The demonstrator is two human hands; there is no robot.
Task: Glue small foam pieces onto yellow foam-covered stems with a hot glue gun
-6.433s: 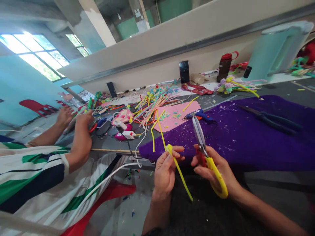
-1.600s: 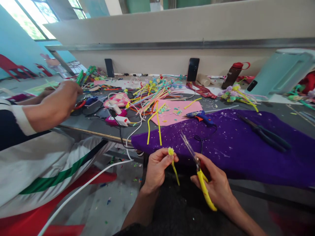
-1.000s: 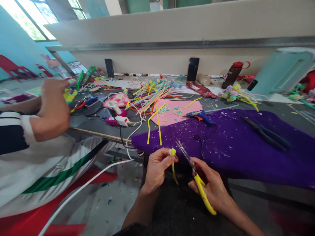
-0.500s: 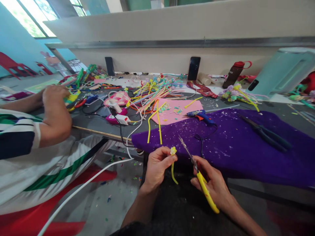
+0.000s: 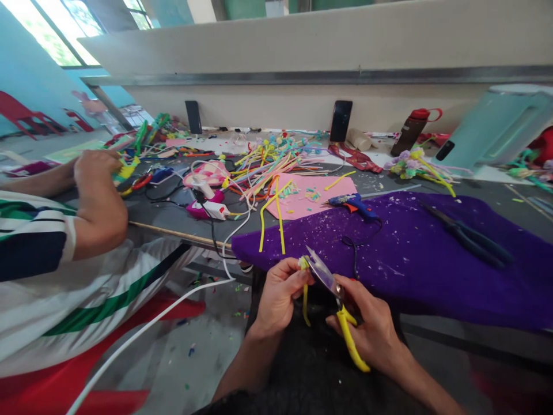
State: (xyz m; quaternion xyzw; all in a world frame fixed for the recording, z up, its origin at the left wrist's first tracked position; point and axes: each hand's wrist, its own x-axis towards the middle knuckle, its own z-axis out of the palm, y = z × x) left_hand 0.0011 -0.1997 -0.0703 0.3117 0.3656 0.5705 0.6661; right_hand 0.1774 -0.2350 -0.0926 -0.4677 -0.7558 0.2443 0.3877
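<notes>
Between thumb and fingers, my left hand (image 5: 280,294) pinches a yellow pipe cleaner (image 5: 306,305) with a small yellow-and-white bunched head at its top. Its free end hangs down below the hand. My right hand (image 5: 371,317) is closed around yellow-handled scissors (image 5: 352,340). The blades point up and left, slightly parted, with their tips right at the bunched head; whether they touch it I cannot tell. Both hands are over my dark lap, in front of the purple cloth (image 5: 415,259) at the table's edge.
On the cloth lie a blue glue gun (image 5: 352,204) and dark pliers (image 5: 470,236). Left of them is a pink sheet (image 5: 302,202) with clippings. Pipe cleaners (image 5: 276,155) pile up behind. A white cable (image 5: 173,305) hangs at left, near a co-worker's arm (image 5: 101,202).
The scissors have moved left and their blades have spread, bringing the tips to the bunched head. My left hand has stayed nearly in place.
</notes>
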